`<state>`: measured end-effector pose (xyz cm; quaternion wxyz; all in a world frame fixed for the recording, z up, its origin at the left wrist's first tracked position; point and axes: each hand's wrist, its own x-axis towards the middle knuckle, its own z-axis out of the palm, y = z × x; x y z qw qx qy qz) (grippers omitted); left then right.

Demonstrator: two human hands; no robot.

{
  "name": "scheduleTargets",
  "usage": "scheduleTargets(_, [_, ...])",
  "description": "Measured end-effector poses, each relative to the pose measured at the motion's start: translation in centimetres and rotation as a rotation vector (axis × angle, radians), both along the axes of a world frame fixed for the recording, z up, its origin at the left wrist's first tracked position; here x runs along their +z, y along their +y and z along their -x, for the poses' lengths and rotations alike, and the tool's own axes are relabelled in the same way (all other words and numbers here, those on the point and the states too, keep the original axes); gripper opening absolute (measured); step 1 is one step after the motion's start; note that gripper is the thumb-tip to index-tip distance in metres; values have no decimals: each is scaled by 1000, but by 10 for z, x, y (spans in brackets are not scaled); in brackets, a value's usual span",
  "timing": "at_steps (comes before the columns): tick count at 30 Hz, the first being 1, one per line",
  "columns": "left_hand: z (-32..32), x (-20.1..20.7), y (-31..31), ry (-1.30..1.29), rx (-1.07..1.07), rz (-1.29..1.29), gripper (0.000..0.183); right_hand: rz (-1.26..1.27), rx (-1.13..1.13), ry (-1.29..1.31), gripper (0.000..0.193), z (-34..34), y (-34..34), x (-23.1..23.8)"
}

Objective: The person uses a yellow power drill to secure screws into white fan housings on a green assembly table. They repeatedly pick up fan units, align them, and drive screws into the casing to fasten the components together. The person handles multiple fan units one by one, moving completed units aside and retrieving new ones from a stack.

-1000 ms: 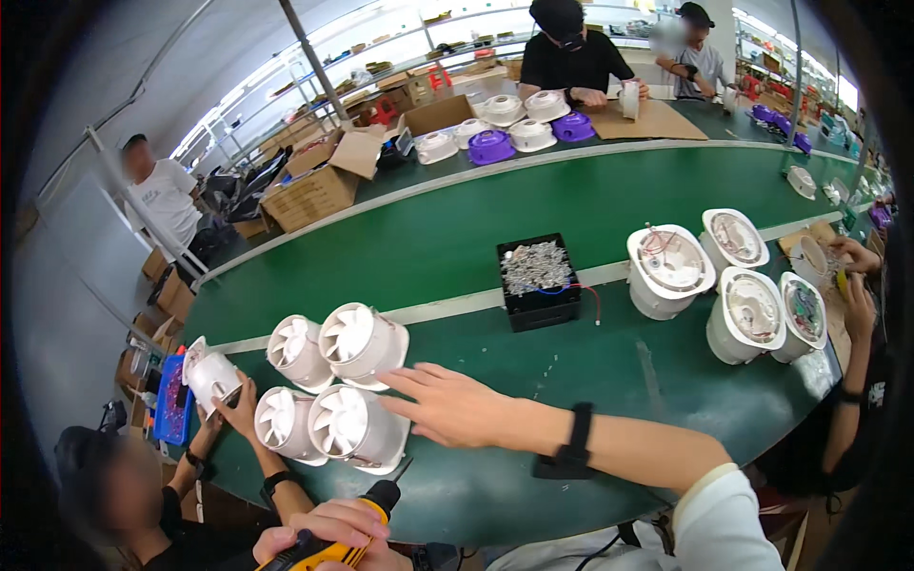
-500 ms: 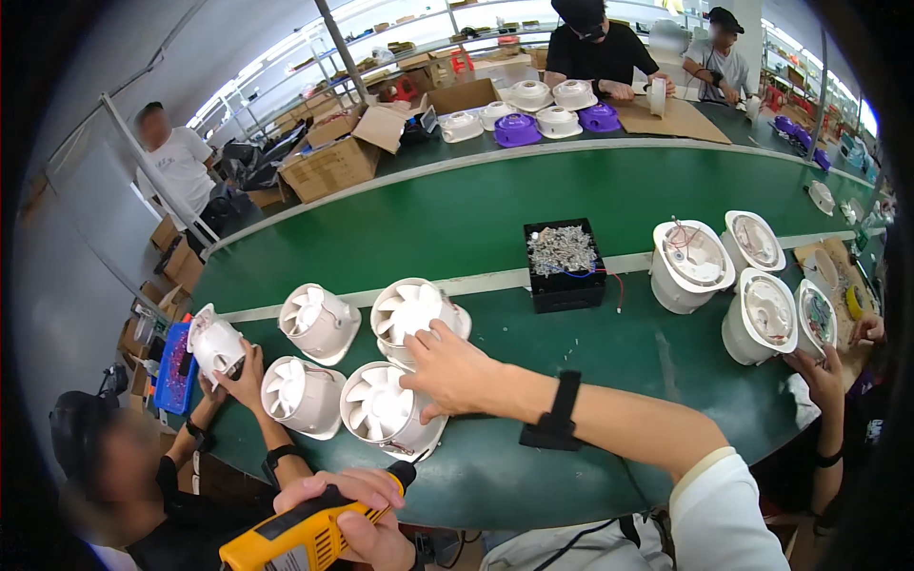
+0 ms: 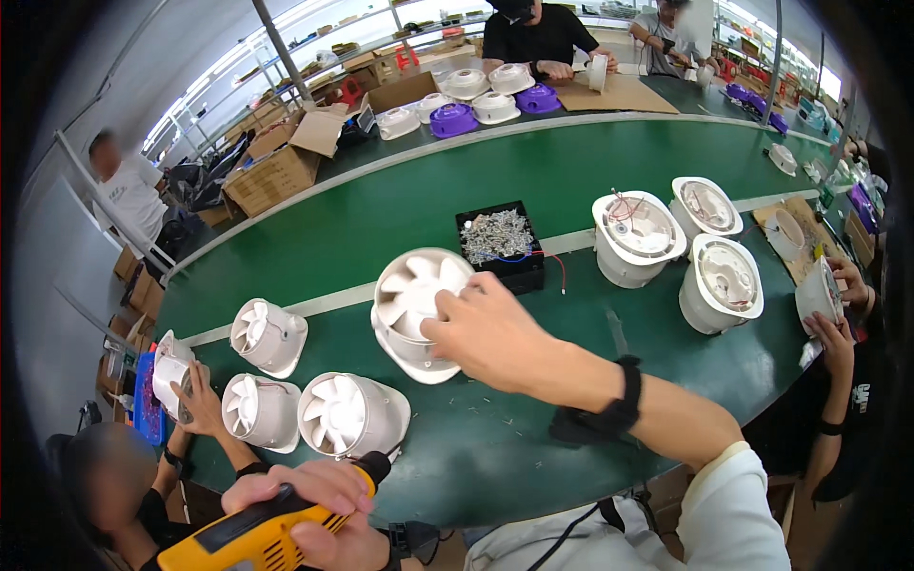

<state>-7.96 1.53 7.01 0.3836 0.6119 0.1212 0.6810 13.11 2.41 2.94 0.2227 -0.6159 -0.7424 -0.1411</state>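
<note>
My right hand (image 3: pixel 490 333) reaches across from the right, its fingers closed on the near right rim of a white fan housing (image 3: pixel 388 328). That housing is tilted, its white blades facing up and toward me. In my left hand (image 3: pixel 319 509), at the lower left, is a yellow and black power screwdriver (image 3: pixel 238 538), gripped with its dark nose pointing up and right. The nose is close to the front edge of a second white fan housing (image 3: pixel 376 419); whether they touch I cannot tell. Left of it sit two smaller-looking fan housings (image 3: pixel 276 419), (image 3: pixel 281 343), tipped on their sides.
A black box of screws (image 3: pixel 519 276) stands behind the held housing. Several white housings with wires (image 3: pixel 628 266) are to the right. Co-workers' hands hold housings at the left (image 3: pixel 195 404) and right (image 3: pixel 833 338). White and purple covers (image 3: pixel 452 121) line the far bench.
My right hand has shifted its fan housing right and away from the other fan housings, toward the screw box. My view has swung right. The screwdriver stays in my left hand.
</note>
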Motion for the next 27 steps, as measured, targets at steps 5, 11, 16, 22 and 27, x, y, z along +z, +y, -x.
scheduleTargets(5, [-9,4,4,1,-102,-32,52,59,-112,-14,13,-24,-89,43])
scheduleTargets(11, [-30,-17,16,-45,-391,80,60,176,-247,34,12,-54,-167,7])
scheduleTargets(16, [-49,-17,5,16,-473,247,63,208,-294,133,12,-58,-193,-22])
scheduleTargets(22, [-72,-8,-3,70,-578,328,66,225,-110,258,22,-31,-167,-32])
scheduleTargets(27, [-82,-14,-5,43,-563,197,70,56,-23,254,50,-49,-146,-14])
